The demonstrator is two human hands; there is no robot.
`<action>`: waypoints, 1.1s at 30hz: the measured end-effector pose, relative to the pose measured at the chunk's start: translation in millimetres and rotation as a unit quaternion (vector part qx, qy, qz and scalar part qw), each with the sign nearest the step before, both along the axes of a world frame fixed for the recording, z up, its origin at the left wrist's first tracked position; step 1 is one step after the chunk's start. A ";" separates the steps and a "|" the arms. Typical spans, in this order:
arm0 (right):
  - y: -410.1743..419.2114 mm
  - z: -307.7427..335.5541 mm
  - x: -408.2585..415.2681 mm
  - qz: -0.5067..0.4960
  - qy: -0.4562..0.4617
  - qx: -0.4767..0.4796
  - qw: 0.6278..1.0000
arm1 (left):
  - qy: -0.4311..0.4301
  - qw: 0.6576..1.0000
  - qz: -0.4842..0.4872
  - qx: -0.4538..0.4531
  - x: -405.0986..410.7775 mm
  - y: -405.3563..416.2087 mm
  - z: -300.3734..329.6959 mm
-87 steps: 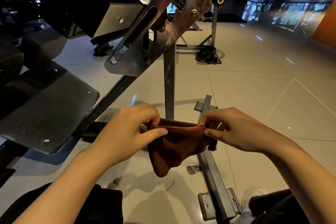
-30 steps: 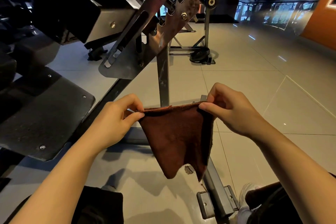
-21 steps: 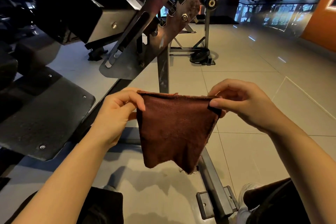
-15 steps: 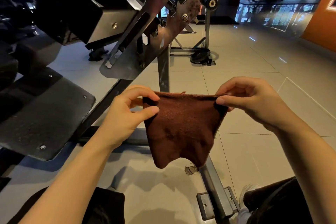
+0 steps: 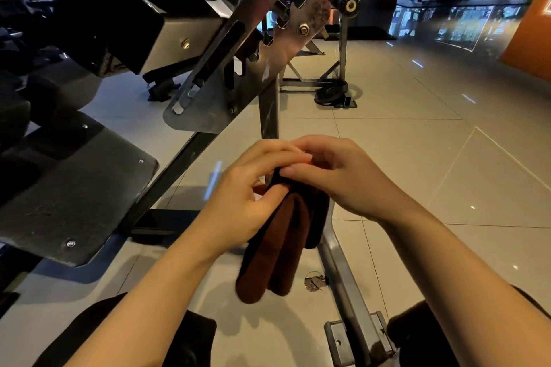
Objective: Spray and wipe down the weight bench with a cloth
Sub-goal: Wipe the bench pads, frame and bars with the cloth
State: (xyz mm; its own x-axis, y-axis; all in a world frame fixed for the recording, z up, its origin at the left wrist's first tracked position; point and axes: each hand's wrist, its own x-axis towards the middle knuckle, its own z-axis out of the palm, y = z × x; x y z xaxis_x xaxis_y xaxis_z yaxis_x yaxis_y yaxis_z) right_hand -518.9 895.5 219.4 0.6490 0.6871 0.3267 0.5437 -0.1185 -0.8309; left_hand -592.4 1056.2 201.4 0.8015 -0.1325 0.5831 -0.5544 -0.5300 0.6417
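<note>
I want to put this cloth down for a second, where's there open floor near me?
Bare tile lies right of the bench's floor rail, out toward the orange wall. A smaller patch lies between the rail and the black seat pad, with a bit of debris by the rail. The upper left is crowded with frame.

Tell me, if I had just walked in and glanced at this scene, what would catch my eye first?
Most likely the two hands meeting at the centre: the left hand and the right hand both pinch the top of a brown cloth, which hangs down in folds between them. Next, the weight bench looming on the left, its dark pad tilted beside a notched metal plate above the hands. Beyond lies a glossy tiled floor.
</note>
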 end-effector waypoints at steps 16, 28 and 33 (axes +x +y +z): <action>-26.4 13.4 37.2 -0.295 0.005 0.226 0.928 | 0.378 0.925 0.026 -0.039 3.0 9.1 -44.2; -43.2 -15.0 41.9 -0.291 0.078 -0.017 0.953 | 0.334 0.916 0.168 -0.146 -32.0 59.8 -10.8; -35.9 -26.0 37.3 -0.291 0.120 -0.058 0.947 | 0.418 0.859 0.162 -0.249 -33.1 49.9 -17.8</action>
